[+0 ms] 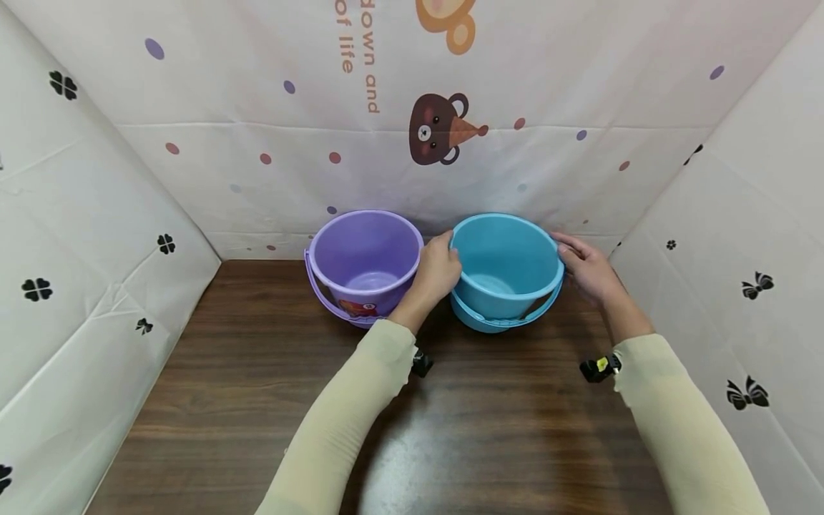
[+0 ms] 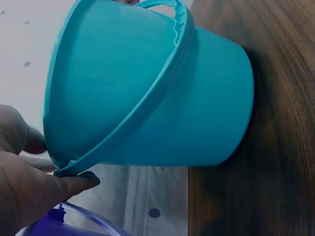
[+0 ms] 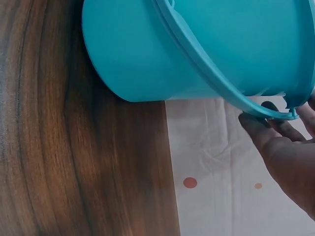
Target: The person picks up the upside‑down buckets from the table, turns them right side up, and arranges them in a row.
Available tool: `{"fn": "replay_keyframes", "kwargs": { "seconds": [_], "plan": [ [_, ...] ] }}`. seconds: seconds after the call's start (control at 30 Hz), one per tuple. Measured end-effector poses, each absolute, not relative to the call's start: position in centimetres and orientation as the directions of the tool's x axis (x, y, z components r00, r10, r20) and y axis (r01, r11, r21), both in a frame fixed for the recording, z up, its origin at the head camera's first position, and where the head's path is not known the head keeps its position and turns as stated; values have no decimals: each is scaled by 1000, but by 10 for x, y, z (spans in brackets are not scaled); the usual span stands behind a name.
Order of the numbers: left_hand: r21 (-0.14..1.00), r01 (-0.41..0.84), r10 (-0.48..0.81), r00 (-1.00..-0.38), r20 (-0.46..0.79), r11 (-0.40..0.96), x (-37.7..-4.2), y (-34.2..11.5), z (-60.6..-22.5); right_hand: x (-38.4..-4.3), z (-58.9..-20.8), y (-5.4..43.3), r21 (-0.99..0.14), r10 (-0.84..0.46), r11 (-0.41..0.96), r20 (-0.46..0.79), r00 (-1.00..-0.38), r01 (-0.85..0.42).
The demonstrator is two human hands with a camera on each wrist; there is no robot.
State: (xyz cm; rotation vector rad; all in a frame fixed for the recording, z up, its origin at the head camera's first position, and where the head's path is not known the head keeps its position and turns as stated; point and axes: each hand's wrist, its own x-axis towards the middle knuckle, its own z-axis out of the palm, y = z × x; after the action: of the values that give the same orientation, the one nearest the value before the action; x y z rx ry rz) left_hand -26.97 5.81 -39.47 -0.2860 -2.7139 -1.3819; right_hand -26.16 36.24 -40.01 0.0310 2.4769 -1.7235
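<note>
A light blue bucket (image 1: 496, 307) stands upright on the wooden table, its handle (image 1: 508, 322) hanging down at the front. My left hand (image 1: 438, 268) grips its rim on the left side, fingers (image 2: 74, 184) by the handle's joint. On the opposite side my right hand (image 1: 589, 272) holds the rim, with fingertips (image 3: 256, 125) close under the other handle joint. Just left of my left hand is a purple bucket (image 1: 367, 293), also upright, with a picture on its front and its handle lowered. The insides of both buckets show no contents.
Both buckets stand near the back of the brown wooden table (image 1: 257, 429), close to a white patterned back sheet (image 1: 257, 186). Similar sheets rise along the left side (image 1: 77, 214) and the right side (image 1: 721, 286). My right hand is near the right sheet.
</note>
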Motion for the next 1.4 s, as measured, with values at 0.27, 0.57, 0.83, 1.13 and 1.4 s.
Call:
{"fn": "replay_keyframes", "kwargs": {
  "seconds": [0.27, 0.57, 0.83, 1.13, 1.4],
  "plan": [
    [795, 280, 176, -960, 219, 537, -255, 53, -396, -246, -398, 360, -852, -58, 519, 42, -997, -66],
    [780, 323, 231, -945, 232, 537, -228, 41, -394, -218, -396, 351, -778, -119, 598, 150, -981, -192],
    [756, 290, 219, -956, 196, 587, -221, 44, -401, -208, -409, 342, -770, -109, 599, 192, -975, -219],
    [753, 270, 206, -962, 181, 600, -229, 47, -404, -206, -407, 330, -743, -49, 649, 174, -983, -164],
    [759, 255, 205, -965, 162, 599, -238, 47, -404, -212, -409, 325, -742, 0, 659, 163, -987, -122]
  ]
}}
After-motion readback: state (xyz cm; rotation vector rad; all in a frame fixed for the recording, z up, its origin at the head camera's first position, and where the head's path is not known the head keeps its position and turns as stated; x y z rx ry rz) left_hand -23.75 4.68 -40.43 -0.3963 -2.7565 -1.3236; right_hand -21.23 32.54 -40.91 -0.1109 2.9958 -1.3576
